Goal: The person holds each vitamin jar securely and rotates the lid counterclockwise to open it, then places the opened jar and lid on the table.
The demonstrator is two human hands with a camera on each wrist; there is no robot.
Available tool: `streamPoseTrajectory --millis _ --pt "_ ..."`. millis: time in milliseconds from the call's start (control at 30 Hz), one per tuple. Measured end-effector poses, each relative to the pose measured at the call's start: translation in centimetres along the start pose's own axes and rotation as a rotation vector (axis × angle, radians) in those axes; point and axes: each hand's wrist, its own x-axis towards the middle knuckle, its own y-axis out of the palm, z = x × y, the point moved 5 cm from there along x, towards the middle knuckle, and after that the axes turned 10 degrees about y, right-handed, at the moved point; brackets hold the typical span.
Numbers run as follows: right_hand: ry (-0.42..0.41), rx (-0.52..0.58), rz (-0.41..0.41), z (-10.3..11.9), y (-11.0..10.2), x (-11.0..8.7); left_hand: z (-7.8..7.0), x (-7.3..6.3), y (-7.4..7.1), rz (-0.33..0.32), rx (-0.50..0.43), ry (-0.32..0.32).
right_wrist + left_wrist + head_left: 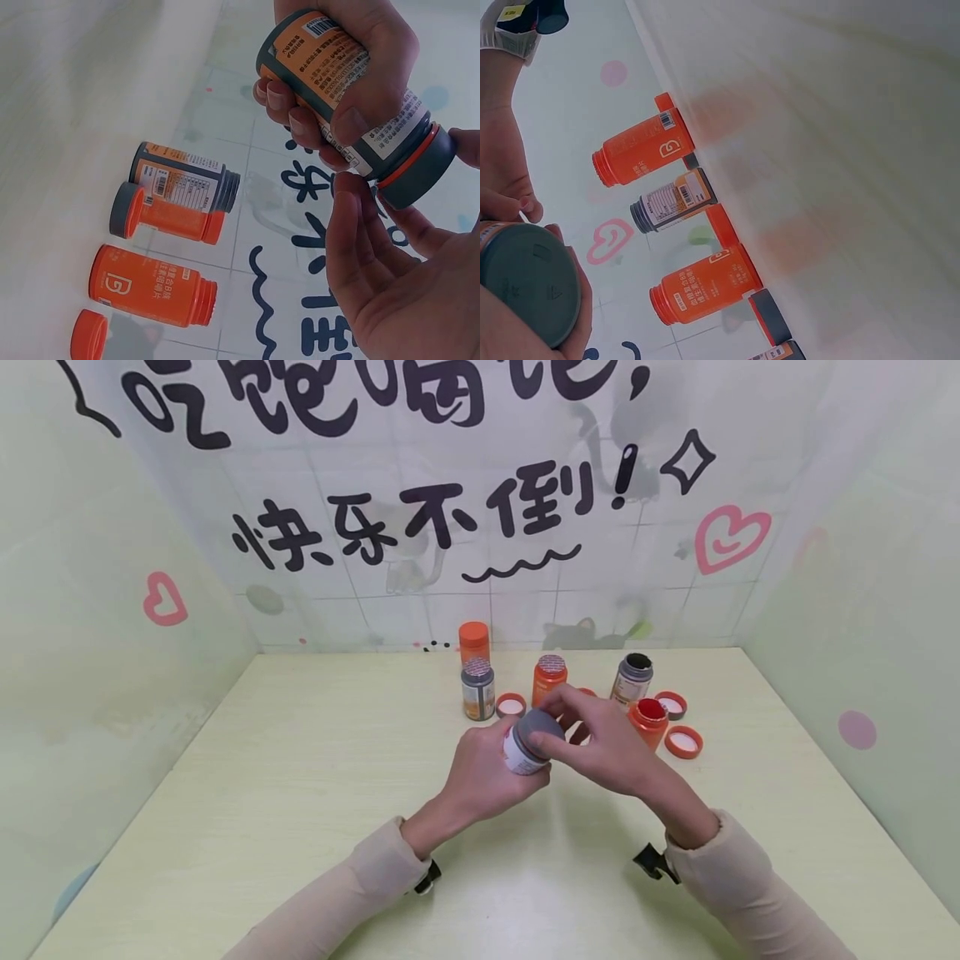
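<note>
In the head view my left hand (pixel 486 772) grips a dark grey bottle (pixel 519 758) with a printed label, tilted above the table. Its grey cap (pixel 538 727) is on, and my right hand (pixel 611 745) has its thumb and fingers around that cap. From the right wrist, the bottle (pixel 322 75) shows an orange and white label, and a thin red-orange line runs along the base of the cap (pixel 424 174). The left fingers (pixel 304 124) wrap the bottle's body. The left wrist view shows the bottle's dark round base (pixel 536 281).
Behind the hands stand a capped orange bottle (pixel 474 639), a grey bottle (pixel 478 697) and an orange bottle (pixel 550 675) with patterned seals. At right are an open grey bottle (pixel 633 681) and open orange bottle (pixel 649 720). Loose caps (pixel 683 742) lie among them. A printed wall (pixel 420 610) rises behind.
</note>
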Motion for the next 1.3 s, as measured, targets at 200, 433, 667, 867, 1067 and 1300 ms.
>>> streamPoseTrajectory --millis 200,433,667,867,1067,1300 --pt "-0.028 0.001 0.030 0.12 -0.08 -0.05 -0.04 0.02 -0.03 -0.002 -0.002 -0.002" --pt "0.046 -0.011 0.022 -0.25 -0.17 0.08 -0.08 -0.06 -0.03 0.000 -0.021 -0.010" --pt "0.100 -0.055 0.000 -0.42 -0.26 -0.02 -0.08 -0.11 0.04 0.011 -0.004 -0.009" --pt "0.082 -0.071 -0.016 -0.36 -0.24 -0.07 -0.09 -0.06 0.11 0.016 -0.002 0.001" --pt "0.057 -0.041 0.002 -0.31 -0.19 -0.05 -0.16 0.03 0.14 0.021 -0.001 0.005" --pt "0.021 -0.039 0.008 0.03 -0.30 -0.14 -0.10 0.00 0.15 0.035 -0.007 -0.016"
